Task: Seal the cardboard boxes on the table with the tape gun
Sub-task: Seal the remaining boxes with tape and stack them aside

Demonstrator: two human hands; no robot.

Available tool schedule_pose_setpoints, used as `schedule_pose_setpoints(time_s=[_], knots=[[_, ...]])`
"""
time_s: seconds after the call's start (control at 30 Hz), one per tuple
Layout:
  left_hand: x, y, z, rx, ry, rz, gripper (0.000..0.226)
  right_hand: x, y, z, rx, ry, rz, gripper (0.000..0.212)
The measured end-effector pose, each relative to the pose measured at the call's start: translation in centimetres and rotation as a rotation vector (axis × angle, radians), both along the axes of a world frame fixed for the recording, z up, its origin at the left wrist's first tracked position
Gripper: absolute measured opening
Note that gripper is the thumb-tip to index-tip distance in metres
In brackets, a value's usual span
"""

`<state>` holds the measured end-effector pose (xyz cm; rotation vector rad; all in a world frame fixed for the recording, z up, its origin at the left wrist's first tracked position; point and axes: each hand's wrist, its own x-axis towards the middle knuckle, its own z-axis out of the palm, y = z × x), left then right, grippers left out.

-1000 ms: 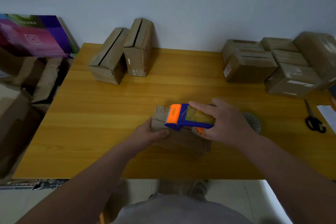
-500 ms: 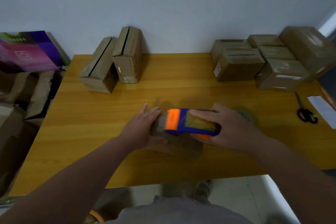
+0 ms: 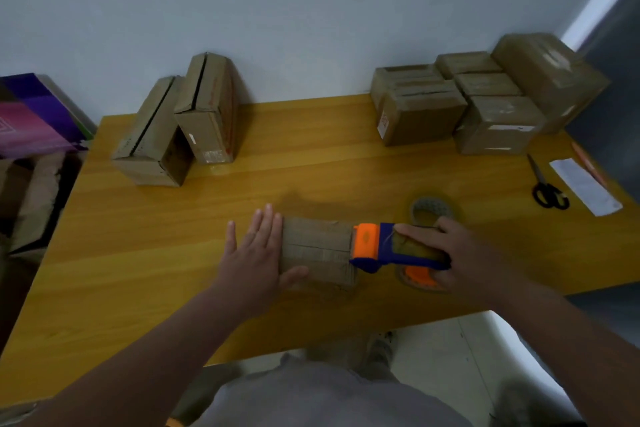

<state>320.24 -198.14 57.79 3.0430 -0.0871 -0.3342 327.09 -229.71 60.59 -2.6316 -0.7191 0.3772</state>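
Observation:
A small flat cardboard box (image 3: 317,248) lies near the front middle of the yellow wooden table (image 3: 138,253). My left hand (image 3: 254,255) rests flat against the box's left end, fingers extended and thumb along its front side. My right hand (image 3: 450,253) grips the blue and orange tape gun (image 3: 384,248), whose orange head sits at the box's right end. A seam runs lengthwise across the box top.
Two boxes with open seams (image 3: 180,125) stand at the back left. Several brown boxes (image 3: 485,104) are piled at the back right. A tape roll (image 3: 433,210) lies behind the tape gun. Scissors (image 3: 547,187) and a paper strip (image 3: 585,185) lie at the right edge.
The tape gun has travelled from the box's left end to its right end. My left hand has opened flat against the left end. The view has shifted.

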Motion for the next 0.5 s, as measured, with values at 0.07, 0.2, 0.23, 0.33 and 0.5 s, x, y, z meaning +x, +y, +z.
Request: schedule_pose_setpoints(time_s=[0.07,0.2,0.23,0.33,0.5], knots=[[0.2,-1.7,-0.1,0.009,0.006,-0.018,0.121,-0.2,0.3,-0.3,0.039,-0.009,-0.027,0.073],[0.4,-2.8,-0.5,-0.002,0.036,-0.094,0.118,-1.4,2.4,-1.5,0.081,-0.041,-0.031,0.075],[0.4,-2.5,-0.5,0.007,0.043,-0.112,0.116,-1.8,3.4,-1.9,0.090,-0.045,-0.030,0.077],[0.2,-1.2,-0.3,0.044,0.049,-0.131,0.112,-2.6,6.4,-2.8,0.117,-0.060,-0.043,0.077],[0.1,0.3,-0.3,0.065,0.027,-0.157,0.101,-2.8,7.8,-2.7,0.156,-0.033,-0.038,0.074]])
